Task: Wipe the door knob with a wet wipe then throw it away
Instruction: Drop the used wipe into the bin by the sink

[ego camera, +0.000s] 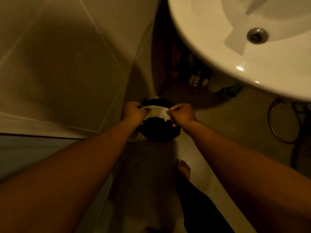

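Wet wipe [157, 112], pale and stretched flat, is held between both hands directly above a dark round bin [159, 130] that stands on the floor [210, 125] in the corner where the tiled wall [67, 64] meets the darker space under the basin.

Nearest the camera, two bare forearms reach forward and down, and a bare foot [183, 169] rests on the floor tiles between them, just short of the bin. The left hand [133, 113] pinches the left end of the wipe, its fingers [138, 106] closed on the edge; the right hand [182, 114] pinches the right end the same way, its fingers closed on the material. The wipe spans the gap between them, covering the far part of the bin's black-lined mouth.

Beyond the bin, dim bottles [196, 79] stand on the floor under the basin. A white sink [218, 52] with a metal drain [257, 35] fills the upper right. A looped hose [276, 121] lies on the floor at the right.
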A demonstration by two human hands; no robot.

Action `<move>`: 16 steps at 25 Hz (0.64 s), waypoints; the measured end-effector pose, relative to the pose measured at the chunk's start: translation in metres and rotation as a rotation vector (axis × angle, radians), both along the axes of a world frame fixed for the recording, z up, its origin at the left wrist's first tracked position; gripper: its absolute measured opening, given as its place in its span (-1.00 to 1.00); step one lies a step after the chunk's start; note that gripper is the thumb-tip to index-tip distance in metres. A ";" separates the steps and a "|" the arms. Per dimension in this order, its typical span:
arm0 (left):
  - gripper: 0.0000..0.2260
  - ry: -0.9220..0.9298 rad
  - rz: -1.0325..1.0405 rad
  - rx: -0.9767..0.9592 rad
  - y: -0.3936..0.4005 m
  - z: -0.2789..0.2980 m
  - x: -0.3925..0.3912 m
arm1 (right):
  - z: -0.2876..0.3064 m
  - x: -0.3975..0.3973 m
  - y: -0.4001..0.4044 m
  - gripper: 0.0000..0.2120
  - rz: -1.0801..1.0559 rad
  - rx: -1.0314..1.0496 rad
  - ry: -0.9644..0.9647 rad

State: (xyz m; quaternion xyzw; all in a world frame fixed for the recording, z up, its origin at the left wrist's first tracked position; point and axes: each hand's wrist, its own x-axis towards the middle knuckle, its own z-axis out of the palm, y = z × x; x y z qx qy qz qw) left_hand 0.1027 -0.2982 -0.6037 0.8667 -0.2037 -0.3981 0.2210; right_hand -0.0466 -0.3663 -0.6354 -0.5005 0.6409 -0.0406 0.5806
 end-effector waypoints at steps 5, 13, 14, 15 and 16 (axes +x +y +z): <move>-0.61 0.152 0.044 0.151 -0.019 -0.083 0.019 | -0.068 0.019 -0.011 -0.87 -0.057 0.061 0.079; -0.62 0.196 -0.198 0.243 -0.021 -0.130 0.026 | -0.103 0.035 -0.007 -0.48 0.168 0.121 0.027; -0.62 0.174 -0.225 0.247 -0.023 -0.125 0.027 | -0.097 0.036 -0.007 -0.47 0.233 0.086 0.063; -0.61 0.154 -0.238 0.242 -0.025 -0.118 0.029 | -0.089 0.036 -0.007 -0.48 0.280 0.057 0.087; -0.62 0.134 -0.242 0.231 -0.026 -0.110 0.031 | -0.080 0.036 -0.008 -0.49 0.314 0.028 0.097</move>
